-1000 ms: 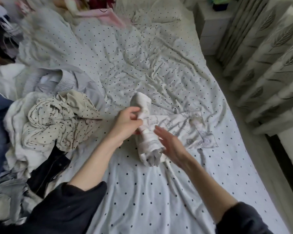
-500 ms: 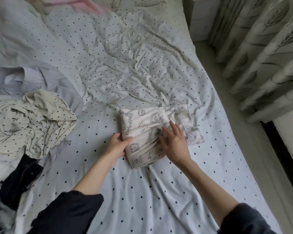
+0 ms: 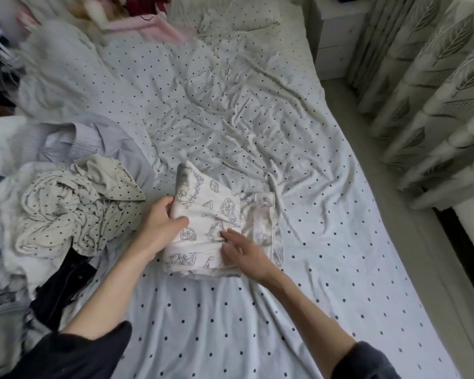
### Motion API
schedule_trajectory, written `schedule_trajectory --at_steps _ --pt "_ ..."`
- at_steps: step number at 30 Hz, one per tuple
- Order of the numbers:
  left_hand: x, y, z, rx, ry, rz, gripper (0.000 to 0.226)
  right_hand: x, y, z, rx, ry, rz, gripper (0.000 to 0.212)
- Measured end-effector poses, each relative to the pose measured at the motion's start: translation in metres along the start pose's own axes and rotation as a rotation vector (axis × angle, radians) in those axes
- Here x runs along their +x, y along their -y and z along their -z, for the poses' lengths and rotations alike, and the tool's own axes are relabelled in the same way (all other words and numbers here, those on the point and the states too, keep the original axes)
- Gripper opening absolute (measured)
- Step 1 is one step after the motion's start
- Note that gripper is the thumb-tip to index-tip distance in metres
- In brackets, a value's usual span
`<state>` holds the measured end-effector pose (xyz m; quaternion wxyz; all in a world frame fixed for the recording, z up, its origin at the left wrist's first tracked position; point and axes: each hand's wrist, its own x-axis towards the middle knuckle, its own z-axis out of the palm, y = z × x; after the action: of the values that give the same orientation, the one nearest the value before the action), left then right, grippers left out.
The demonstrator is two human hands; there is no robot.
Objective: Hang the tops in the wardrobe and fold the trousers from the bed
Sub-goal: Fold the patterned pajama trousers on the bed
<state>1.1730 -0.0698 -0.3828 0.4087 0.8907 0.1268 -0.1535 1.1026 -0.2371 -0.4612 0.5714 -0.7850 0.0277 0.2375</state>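
Gripping the folded trousers (image 3: 205, 214) at their left edge, the left hand (image 3: 162, 227) seems to lift it, while the right hand (image 3: 244, 251) presses flat, fingers spread, on the bed (image 3: 230, 105).

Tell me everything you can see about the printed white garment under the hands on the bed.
The printed white garment is soft, thin-looking cloth with grey line drawings, folded into a rough rectangle lying flat on the polka-dot bedsheet. A looser layer sticks out at its right side. The left hand grips its left edge, thumb on top; the right hand rests flat on it.
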Motion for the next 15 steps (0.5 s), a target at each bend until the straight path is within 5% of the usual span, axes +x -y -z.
schedule_trajectory --at_steps 5,10,15 --pt "-0.02 -0.045 -0.045 0.201 0.087 -0.229 0.045 -0.02 -0.007 0.035 0.597 -0.302 -0.175 0.031" --pt "-0.033 -0.047 -0.118 0.09 0.497 -0.188 0.042 -0.041 -0.048 0.099 0.623 -0.529 -0.215 0.036" --pt "-0.007 -0.005 -0.113 0.032 0.14 0.003 0.021 -0.037 -0.078 0.11 0.269 -0.497 -0.305 0.024"
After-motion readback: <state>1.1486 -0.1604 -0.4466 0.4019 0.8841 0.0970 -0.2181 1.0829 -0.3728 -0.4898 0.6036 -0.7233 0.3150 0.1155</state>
